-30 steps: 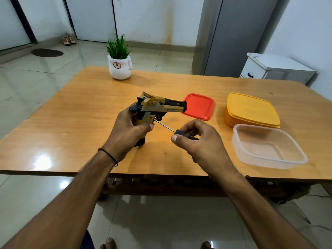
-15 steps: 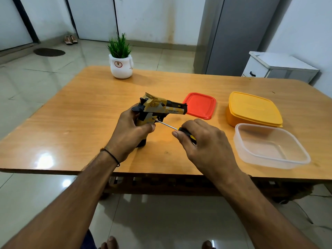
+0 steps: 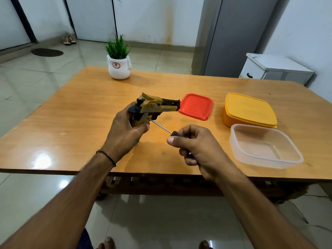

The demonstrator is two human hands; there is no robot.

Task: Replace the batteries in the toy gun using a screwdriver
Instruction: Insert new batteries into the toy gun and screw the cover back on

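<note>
Above the orange-brown wooden surface (image 3: 71, 123), the left grip (image 3: 124, 133) wraps the yellow-and-black plastic toy gun (image 3: 152, 108) by its handle; the right grip (image 3: 201, 150) pinches the slim black-handled screwdriver (image 3: 160, 127), whose shaft slants away leftward, tip meeting the gun's handle.

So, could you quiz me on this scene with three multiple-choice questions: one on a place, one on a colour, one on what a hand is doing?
1. Where is the red lid? A held in a hand; B on the table, beside the toy gun; C under the table.
2. What colour is the closed box? A blue; B green; C yellow.
3. What is the left hand doing? A gripping the toy gun; B lying flat, holding nothing; C waving in the air.
Answers: 1 B, it lies by the muzzle. 2 C, box and lid are yellow. 3 A, it wraps the grip; the right hand holds the screwdriver to it.
</note>
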